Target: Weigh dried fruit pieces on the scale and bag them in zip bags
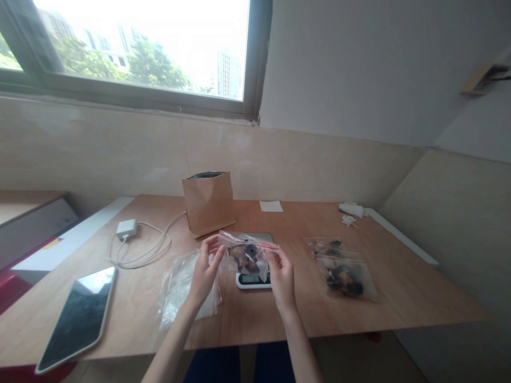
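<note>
A clear zip bag (244,258) with a red seal strip and dark and orange-brown dried pieces inside is held up over a white kitchen scale (254,285). My right hand (281,271) pinches the bag's top right corner. My left hand (207,266) is at its left edge, thumb and fingers closed around that side. Beneath my left hand lies a stack of clear zip bags (179,292). Two filled zip bags (345,279) overlap on the table to the right. Behind the scale, to the left, stands an open brown paper bag (209,205).
On the left of the wooden table (415,292) are a tablet (80,316) and a white charger (126,229) with a looped cable. White paper (271,206) lies at the back, and a crumpled white packet (352,209) at the back right.
</note>
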Action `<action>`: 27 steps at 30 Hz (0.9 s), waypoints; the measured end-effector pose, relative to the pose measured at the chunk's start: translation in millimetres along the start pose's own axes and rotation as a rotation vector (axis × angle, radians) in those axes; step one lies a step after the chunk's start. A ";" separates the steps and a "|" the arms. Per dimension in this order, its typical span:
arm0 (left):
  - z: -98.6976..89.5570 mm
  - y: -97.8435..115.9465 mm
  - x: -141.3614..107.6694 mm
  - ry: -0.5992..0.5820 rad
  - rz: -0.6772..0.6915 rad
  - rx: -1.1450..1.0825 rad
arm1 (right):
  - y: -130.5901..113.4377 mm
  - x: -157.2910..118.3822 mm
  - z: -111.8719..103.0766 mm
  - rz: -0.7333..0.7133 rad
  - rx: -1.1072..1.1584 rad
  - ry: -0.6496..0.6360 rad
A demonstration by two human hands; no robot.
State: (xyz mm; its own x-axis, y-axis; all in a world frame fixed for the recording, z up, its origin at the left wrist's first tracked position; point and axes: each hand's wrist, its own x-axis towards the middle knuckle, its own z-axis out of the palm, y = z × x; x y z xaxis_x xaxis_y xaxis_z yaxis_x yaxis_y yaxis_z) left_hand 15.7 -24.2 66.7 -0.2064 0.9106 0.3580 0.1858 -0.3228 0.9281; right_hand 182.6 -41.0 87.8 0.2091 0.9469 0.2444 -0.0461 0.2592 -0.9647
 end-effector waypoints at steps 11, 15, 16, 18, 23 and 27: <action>-0.9 13.1 -0.8 -0.261 -0.007 0.010 | 8.0 -14.6 -14.9 0.015 -0.098 -0.252; 0.0 14.5 -5.6 -0.284 -0.016 0.011 | 12.0 -13.5 -13.7 -0.007 -0.168 -0.206; -0.1 14.1 -6.6 -0.273 -0.021 0.001 | 11.9 -12.5 -14.2 -0.021 -0.177 -0.190; -0.8 12.3 -7.9 -0.216 -0.036 -0.028 | 9.9 -10.5 -16.5 -0.034 -0.181 -0.153; -2.5 8.7 -10.7 -0.043 -0.098 -0.085 | 3.7 -7.8 -23.1 -0.025 -0.160 -0.025; 0.8 12.5 -16.2 -0.085 -0.100 -0.130 | 2.5 -8.8 -22.1 -0.042 -0.203 0.033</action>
State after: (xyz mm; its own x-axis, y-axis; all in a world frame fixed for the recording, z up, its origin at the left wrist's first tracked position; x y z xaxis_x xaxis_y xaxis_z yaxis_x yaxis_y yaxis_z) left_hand 22.1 -42.7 72.4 -0.1349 0.9566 0.2584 0.0415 -0.2551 0.9660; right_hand 202.3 -52.9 81.1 0.2384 0.9286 0.2844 0.1607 0.2511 -0.9545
